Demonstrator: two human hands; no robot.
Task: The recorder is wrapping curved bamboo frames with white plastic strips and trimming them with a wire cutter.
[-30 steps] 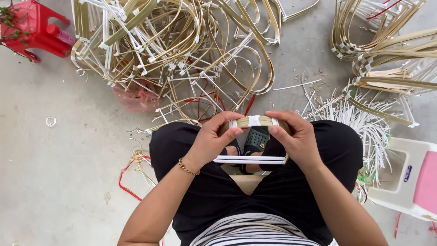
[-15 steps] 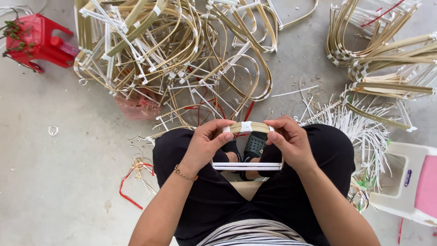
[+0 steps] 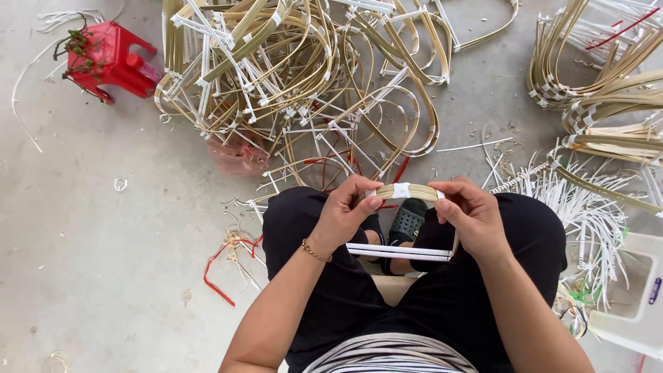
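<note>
Concrete floor [image 3: 103,276], hands [image 3: 407,214] gripping bamboo frame [image 3: 407,191]

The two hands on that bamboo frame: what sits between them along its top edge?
Head view: between the left hand and right hand, the bamboo frame shows a bare tan strip with one white tape wrap at its middle.

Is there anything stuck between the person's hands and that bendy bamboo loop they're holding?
No, nothing visible is in between. The left hand and the right hand both grip the bamboo loop directly, one at each end of its curved top. The white strips across its bottom hang free over the lap.
</note>
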